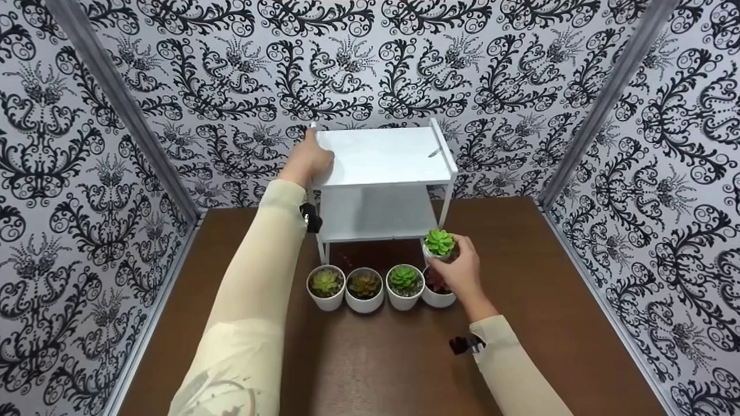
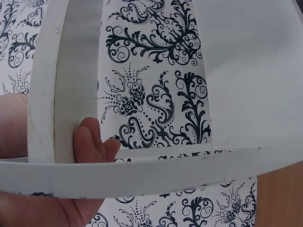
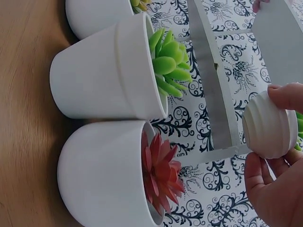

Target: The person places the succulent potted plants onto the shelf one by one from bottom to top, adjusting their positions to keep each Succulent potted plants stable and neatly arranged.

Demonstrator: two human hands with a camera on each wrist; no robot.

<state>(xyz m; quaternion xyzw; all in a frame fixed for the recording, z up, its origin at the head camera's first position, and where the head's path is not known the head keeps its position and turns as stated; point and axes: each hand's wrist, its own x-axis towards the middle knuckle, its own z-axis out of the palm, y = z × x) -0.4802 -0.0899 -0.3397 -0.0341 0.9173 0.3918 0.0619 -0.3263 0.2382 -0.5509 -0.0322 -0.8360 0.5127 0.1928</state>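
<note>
My left hand (image 1: 310,159) grips the left side of a white two-tier shelf (image 1: 381,156). In the left wrist view its fingertips (image 2: 87,142) curl round the side rail (image 2: 45,94). My right hand (image 1: 464,271) holds a small potted succulent (image 1: 439,242) in front of the shelf's right side. That plant's white ribbed pot (image 3: 270,125) is pinched between thumb and fingers in the right wrist view. Just below stands a white pot with a red succulent (image 3: 161,172), partly covered by my right hand in the head view. Beside it is a bright green succulent (image 1: 404,280) in a white pot.
Farther left in the same row stand a brownish succulent (image 1: 364,285) and a yellow-green succulent (image 1: 325,282), both in white pots. All rest on a brown wooden table (image 1: 370,358) before the shelf. Patterned walls (image 1: 231,69) enclose the back and sides.
</note>
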